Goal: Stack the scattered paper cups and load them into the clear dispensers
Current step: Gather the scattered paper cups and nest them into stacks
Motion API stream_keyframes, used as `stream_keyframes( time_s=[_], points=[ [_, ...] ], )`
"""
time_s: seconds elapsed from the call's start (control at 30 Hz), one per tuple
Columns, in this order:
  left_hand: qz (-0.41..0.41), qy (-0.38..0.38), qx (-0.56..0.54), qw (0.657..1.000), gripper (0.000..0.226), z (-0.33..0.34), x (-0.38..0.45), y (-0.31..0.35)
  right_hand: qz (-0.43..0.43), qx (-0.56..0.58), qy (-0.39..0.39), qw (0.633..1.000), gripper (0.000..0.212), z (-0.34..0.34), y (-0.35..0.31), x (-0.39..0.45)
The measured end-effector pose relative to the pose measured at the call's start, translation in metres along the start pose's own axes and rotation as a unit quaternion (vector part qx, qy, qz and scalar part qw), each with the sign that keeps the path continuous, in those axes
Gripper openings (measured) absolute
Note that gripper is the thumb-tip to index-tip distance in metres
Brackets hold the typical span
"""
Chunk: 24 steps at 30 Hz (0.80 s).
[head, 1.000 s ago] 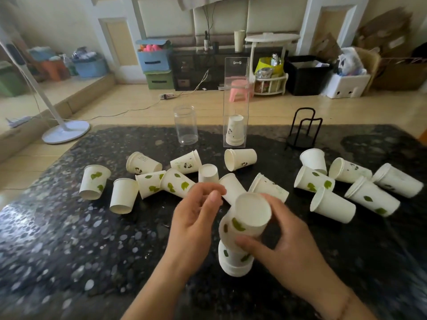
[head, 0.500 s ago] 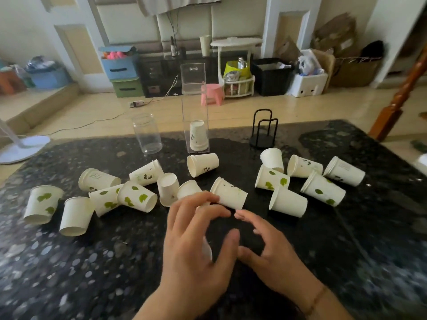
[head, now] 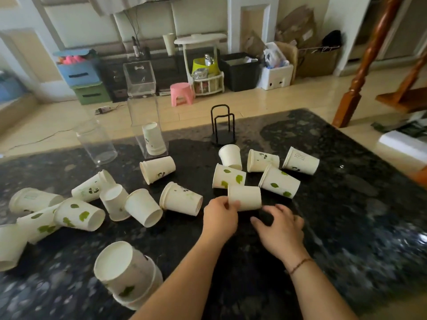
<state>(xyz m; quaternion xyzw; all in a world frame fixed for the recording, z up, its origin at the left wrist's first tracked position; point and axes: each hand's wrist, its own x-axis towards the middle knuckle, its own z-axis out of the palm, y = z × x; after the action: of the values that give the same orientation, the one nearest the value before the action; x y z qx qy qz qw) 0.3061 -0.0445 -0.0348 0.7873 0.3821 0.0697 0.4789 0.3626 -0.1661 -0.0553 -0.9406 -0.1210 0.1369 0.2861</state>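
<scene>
Several white paper cups, some with green leaves or pandas, lie scattered on the black speckled table [head: 346, 204]. My left hand [head: 220, 217] pinches the rim of a plain white cup [head: 246, 197] lying on its side. My right hand [head: 280, 229] hovers just right of it with curled fingers, holding nothing. A short upside-down stack of cups [head: 126, 273] stands near the front left. A tall square clear dispenser [head: 144, 116] at the back holds a small upside-down stack [head: 153, 139]. A round clear dispenser [head: 97, 142] stands left of it with nothing inside.
A black wire rack [head: 223, 125] stands at the table's back edge. A wooden stair post [head: 360, 65] rises to the right. Bins, boxes and a pink stool [head: 181, 93] sit on the floor beyond the table.
Both hands let go of the cup stack, which now stands at the front left. They moved right, and my left hand took hold of a plain cup. The view swung right.
</scene>
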Motion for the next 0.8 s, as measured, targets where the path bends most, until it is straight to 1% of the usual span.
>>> stream_keyframes(
  time_s=[0.03,0.07,0.1,0.13,0.17,0.2,0.23,0.27,0.3,0.37,0.4,0.43,0.47,0.5,0.53,0.57,0.6,0.63,0.7,0.73,0.8],
  points=[
    [0.002,0.003,-0.023,1.000,0.020,0.000,-0.002,-0.002,-0.005,0.068,0.024,0.997,0.053,-0.002,0.001,0.001],
    [0.004,0.001,-0.052,0.999,0.019,-0.001,-0.007,-0.002,-0.002,0.172,0.043,0.984,0.055,-0.006,0.000,0.000],
    [0.005,-0.008,-0.089,0.996,0.017,-0.002,-0.014,-0.001,0.003,0.299,0.035,0.954,0.061,-0.011,-0.001,-0.002],
    [0.008,-0.018,-0.124,0.992,0.015,-0.005,-0.023,0.001,-0.003,0.418,0.006,0.909,0.067,-0.016,-0.005,-0.005],
    [0.015,-0.023,-0.147,0.989,0.016,-0.009,-0.034,0.003,-0.023,0.499,-0.028,0.866,0.070,-0.020,-0.008,-0.009],
    [0.029,-0.024,-0.151,0.988,0.019,-0.015,-0.045,0.006,-0.040,0.540,-0.053,0.839,0.068,-0.022,-0.012,-0.012],
    [0.056,-0.024,-0.126,0.990,0.023,-0.024,-0.057,0.009,-0.056,0.564,-0.066,0.821,0.063,-0.024,-0.017,-0.016],
    [0.093,-0.031,-0.064,0.993,0.027,-0.034,-0.071,0.012,-0.069,0.574,-0.068,0.813,0.057,-0.024,-0.021,-0.019],
    [0.131,-0.043,0.027,0.990,0.031,-0.046,-0.087,0.015,-0.077,0.584,-0.064,0.806,0.051,-0.024,-0.028,-0.024],
    [0.206,-0.046,0.194,0.958,0.036,-0.073,-0.120,0.014,-0.091,0.591,-0.066,0.799,0.043,-0.019,-0.041,-0.035],
    [0.245,-0.023,0.227,0.942,0.036,-0.089,-0.136,0.010,-0.105,0.591,-0.083,0.795,0.046,-0.016,-0.050,-0.045],
    [0.292,0.017,0.219,0.931,0.033,-0.105,-0.149,0.006,-0.126,0.581,-0.105,0.797,0.051,-0.013,-0.061,-0.057],
    [0.339,0.079,0.184,0.919,0.027,-0.120,-0.156,-0.001,-0.162,0.564,-0.126,0.800,0.055,-0.010,-0.073,-0.070],
    [0.374,0.151,0.148,0.903,0.021,-0.136,-0.159,-0.012,-0.205,0.542,-0.140,0.803,0.059,-0.006,-0.084,-0.084],
    [0.397,0.225,0.111,0.883,0.021,-0.149,-0.160,-0.024,-0.249,0.518,-0.152,0.804,0.061,-0.003,-0.094,-0.095],
    [0.394,0.276,0.063,0.874,0.029,-0.160,-0.160,-0.036,-0.283,0.495,-0.164,0.805,0.061,0.001,-0.104,-0.106],
    [0.367,0.290,0.007,0.884,0.039,-0.169,-0.157,-0.049,-0.311,0.468,-0.178,0.808,0.061,0.005,-0.111,-0.113],
    [0.330,0.288,-0.054,0.898,0.047,-0.176,-0.154,-0.058,-0.331,0.437,-0.193,0.814,0.062,0.009,-0.117,-0.119],
    [0.255,0.245,-0.161,0.921,0.049,-0.180,-0.149,-0.074,-0.360,0.356,-0.207,0.837,0.067,0.020,-0.122,-0.125],
    [0.231,0.229,-0.186,0.927,0.048,-0.179,-0.147,-0.081,-0.368,0.310,-0.212,0.851,0.069,0.026,-0.123,-0.127],
    [0.193,0.202,-0.174,0.944,0.041,-0.172,-0.142,-0.096,-0.379,0.195,-0.227,0.876,0.067,0.038,-0.121,-0.128]
  ],
)
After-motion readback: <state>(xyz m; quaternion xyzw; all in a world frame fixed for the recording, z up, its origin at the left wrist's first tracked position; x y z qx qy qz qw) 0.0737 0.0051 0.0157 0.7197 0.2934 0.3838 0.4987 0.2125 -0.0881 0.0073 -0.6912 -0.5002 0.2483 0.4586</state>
